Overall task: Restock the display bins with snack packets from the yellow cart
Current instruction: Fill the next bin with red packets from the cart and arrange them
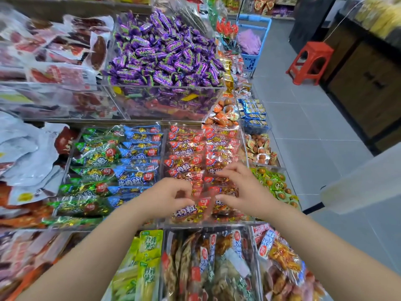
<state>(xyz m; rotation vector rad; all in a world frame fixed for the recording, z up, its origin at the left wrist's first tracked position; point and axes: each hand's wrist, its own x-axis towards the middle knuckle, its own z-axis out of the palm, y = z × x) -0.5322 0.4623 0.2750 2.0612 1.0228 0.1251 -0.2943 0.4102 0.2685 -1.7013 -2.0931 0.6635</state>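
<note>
Both my hands rest on red snack packets [186, 211] in a clear display bin [244, 135] in the middle tier. My left hand [167, 196] curls its fingers over a red packet at the bin's near end. My right hand [240, 187] lies beside it with fingers spread and bent on the neighbouring red packets. Whether either hand actually grips a packet is unclear. Blue packets [141, 157] and green packets [95, 157] fill the bin to the left. The yellow cart is out of view.
A bin of purple candies [165, 53] stands on the tier above. Lower bins hold green packs [147, 263] and mixed snacks [208, 268]. A blue basket cart [253, 40] and a red stool [310, 61] stand on the grey floor aisle to the right.
</note>
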